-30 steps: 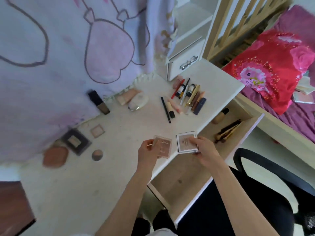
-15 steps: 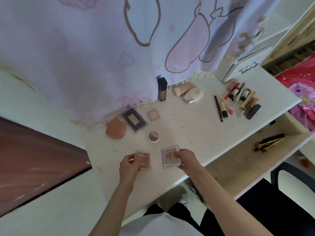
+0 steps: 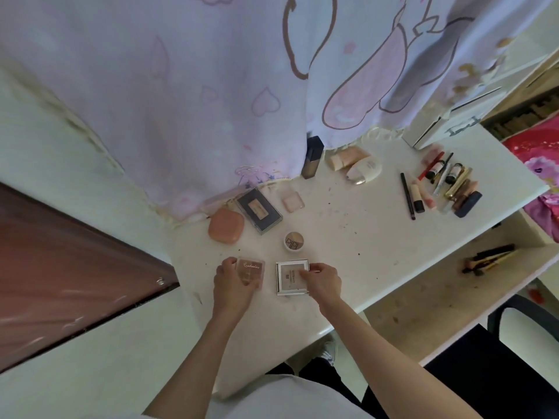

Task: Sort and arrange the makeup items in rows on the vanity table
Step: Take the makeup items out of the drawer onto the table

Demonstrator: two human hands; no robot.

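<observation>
on the white counter [image 3: 348,267], the left hand [image 3: 231,285] grips a pink eyeshadow palette [image 3: 252,272] and the right hand [image 3: 322,281] pinches a silver-framed compact [image 3: 289,281], side by side near the front edge; a careless nudge could tip either off.

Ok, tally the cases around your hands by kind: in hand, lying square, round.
In hand: 2, pink palette in left hand, white palette in right hand
Lying square: 3, peach case, dark palette, pale pink case
Round: 1, pot
Total: 6
</observation>
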